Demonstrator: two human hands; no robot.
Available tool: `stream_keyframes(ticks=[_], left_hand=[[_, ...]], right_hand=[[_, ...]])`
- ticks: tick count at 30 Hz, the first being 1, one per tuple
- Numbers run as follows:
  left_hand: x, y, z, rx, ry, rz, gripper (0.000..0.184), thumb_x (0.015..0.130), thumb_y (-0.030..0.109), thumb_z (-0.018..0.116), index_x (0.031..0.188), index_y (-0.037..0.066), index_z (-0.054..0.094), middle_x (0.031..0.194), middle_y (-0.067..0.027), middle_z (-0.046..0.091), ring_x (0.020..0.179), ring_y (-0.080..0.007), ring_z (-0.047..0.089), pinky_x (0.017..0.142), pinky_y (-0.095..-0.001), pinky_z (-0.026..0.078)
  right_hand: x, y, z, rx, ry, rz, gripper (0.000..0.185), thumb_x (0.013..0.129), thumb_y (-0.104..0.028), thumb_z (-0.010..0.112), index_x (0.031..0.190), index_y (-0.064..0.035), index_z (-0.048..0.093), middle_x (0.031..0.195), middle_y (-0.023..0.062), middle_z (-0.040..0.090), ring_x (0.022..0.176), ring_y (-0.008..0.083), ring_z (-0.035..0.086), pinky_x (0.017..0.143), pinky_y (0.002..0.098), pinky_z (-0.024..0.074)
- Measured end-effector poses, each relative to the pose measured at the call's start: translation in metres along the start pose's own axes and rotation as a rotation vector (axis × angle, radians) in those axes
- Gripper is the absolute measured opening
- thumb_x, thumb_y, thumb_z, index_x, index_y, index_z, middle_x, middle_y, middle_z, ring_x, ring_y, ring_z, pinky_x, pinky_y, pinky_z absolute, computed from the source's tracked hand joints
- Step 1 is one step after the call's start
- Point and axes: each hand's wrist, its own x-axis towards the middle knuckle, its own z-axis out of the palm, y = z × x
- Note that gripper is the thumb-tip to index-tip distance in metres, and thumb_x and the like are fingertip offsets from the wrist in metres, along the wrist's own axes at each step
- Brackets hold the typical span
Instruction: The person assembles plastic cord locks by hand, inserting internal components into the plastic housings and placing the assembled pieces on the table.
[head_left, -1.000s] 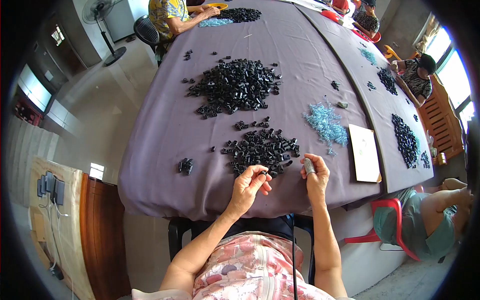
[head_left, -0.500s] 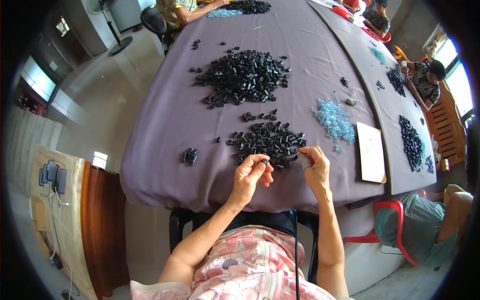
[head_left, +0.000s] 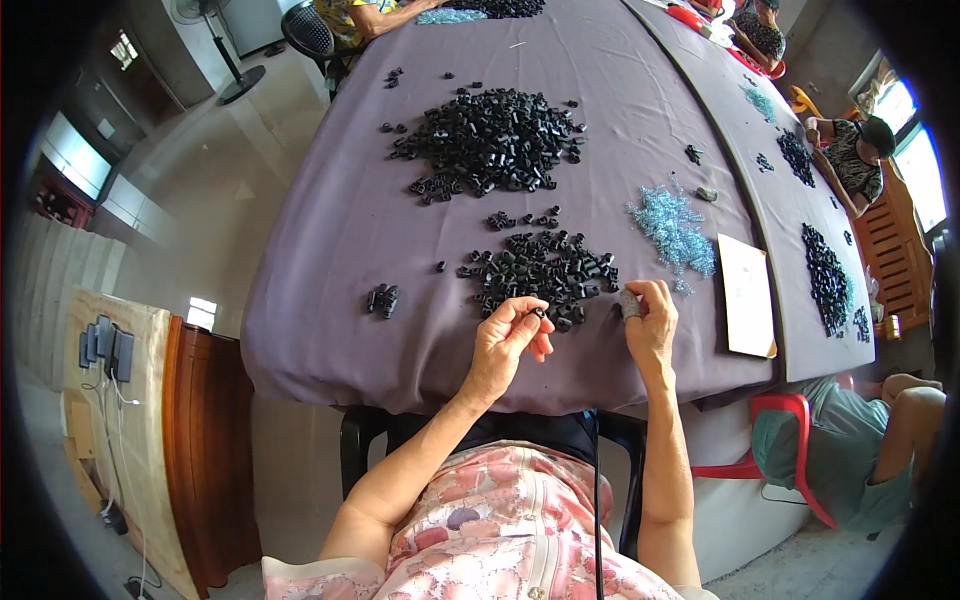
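My left hand (head_left: 508,345) pinches a small black part (head_left: 538,312) between thumb and forefinger, at the near edge of the small pile of black parts (head_left: 545,270). To its right my right hand (head_left: 650,325) is closed, with a grey wrap on one finger; what its fingertips hold, if anything, is too small to make out. Beyond my right hand lies a heap of pale blue, clear little pieces (head_left: 672,230). A bigger pile of black parts (head_left: 495,138) is farther back. A few black parts (head_left: 382,300) lie together on the left.
A purple-grey cloth (head_left: 320,230) covers the table. A white card (head_left: 746,295) and a small stone-like object (head_left: 706,194) lie on the right. Co-workers sit at the far end and right side. A red chair (head_left: 800,440) with a seated person is at the lower right.
The view has shifted slightly. My right hand has moved a little to the right, away from my left hand, its fingers curled. My left hand still pinches the black part.
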Motion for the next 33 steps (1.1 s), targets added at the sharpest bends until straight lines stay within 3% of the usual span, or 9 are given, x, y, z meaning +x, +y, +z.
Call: stream_keyframes(ticks=[9,16,20,21,23,25,26,33], left_hand=[[-0.001,0.0,0.0,0.046,0.01,-0.036,0.019,0.092,0.01,0.05,0.108,0.004,0.056,0.086,-0.0079,0.061,0.066,-0.0117,0.059,0.055,-0.0233,0.048],[-0.001,0.001,0.0,0.021,-0.017,-0.047,0.021,0.093,0.01,0.048,0.111,0.003,0.055,0.087,-0.0078,0.061,0.068,-0.0118,0.059,0.057,-0.0238,0.049],[0.0,0.001,0.0,0.008,-0.011,-0.061,0.019,0.093,0.009,0.047,0.11,0.004,0.055,0.087,-0.0071,0.061,0.068,-0.0113,0.058,0.058,-0.0239,0.049],[0.0,0.002,0.0,0.003,-0.014,-0.065,0.019,0.093,0.009,0.047,0.109,0.004,0.055,0.087,-0.0069,0.061,0.068,-0.0111,0.058,0.058,-0.0239,0.049],[0.001,0.003,0.001,0.008,-0.004,-0.091,0.018,0.092,0.009,0.049,0.108,0.004,0.055,0.085,-0.007,0.061,0.066,-0.0109,0.058,0.057,-0.0233,0.048],[0.002,0.004,0.004,-0.013,0.017,-0.132,0.018,0.092,0.01,0.049,0.108,0.003,0.055,0.084,-0.0071,0.061,0.065,-0.0107,0.058,0.056,-0.0228,0.048],[0.002,0.004,0.006,0.012,0.022,-0.121,0.018,0.092,0.01,0.05,0.108,0.003,0.056,0.082,-0.007,0.061,0.062,-0.0099,0.057,0.053,-0.0219,0.047],[0.005,0.004,0.012,0.221,-0.026,-0.071,0.018,0.091,0.011,0.051,0.106,0.005,0.059,0.076,-0.0031,0.061,0.059,-0.0066,0.054,0.05,-0.0203,0.044]], right_hand=[[0.011,-0.005,0.014,-0.171,-0.149,-0.056,0.028,0.063,0.006,0.054,0.09,-0.0041,0.057,0.087,0.0113,0.053,0.085,0.0308,0.054,0.073,0.0391,0.0444],[0.011,-0.011,0.015,-0.284,-0.139,-0.175,0.039,0.066,0.004,0.054,0.103,-0.0078,0.054,0.094,0.0125,0.051,0.088,0.0333,0.053,0.076,0.0416,0.0441],[0.011,-0.017,0.009,-0.035,-0.018,-0.123,0.042,0.065,0.013,0.046,0.102,-0.0033,0.057,0.089,0.0143,0.053,0.084,0.0338,0.054,0.074,0.0391,0.0439],[0.011,-0.016,0.009,0.045,0.01,-0.157,0.04,0.067,0.013,0.047,0.102,-0.003,0.057,0.087,0.0137,0.057,0.083,0.0297,0.058,0.072,0.0354,0.0457],[0.0,-0.011,0.013,0.284,-0.059,0.062,0.031,0.073,0.013,0.05,0.1,-0.0009,0.058,0.084,0.0096,0.062,0.079,0.02,0.062,0.07,0.0286,0.0475],[-0.012,-0.03,0.011,0.659,-0.139,0.161,0.022,0.079,0.01,0.052,0.097,0.0008,0.058,0.082,0.0055,0.063,0.075,0.0122,0.061,0.068,0.0234,0.0479],[-0.017,-0.035,0.011,0.701,-0.176,0.195,0.019,0.081,0.01,0.052,0.097,0.0011,0.059,0.083,0.0036,0.062,0.073,0.0103,0.061,0.069,0.022,0.0479],[-0.031,-0.04,0.019,1.039,-0.287,0.381,0.012,0.082,0.005,0.056,0.092,-0.0001,0.06,0.08,0.0025,0.061,0.07,0.0102,0.06,0.065,0.0245,0.0515]])
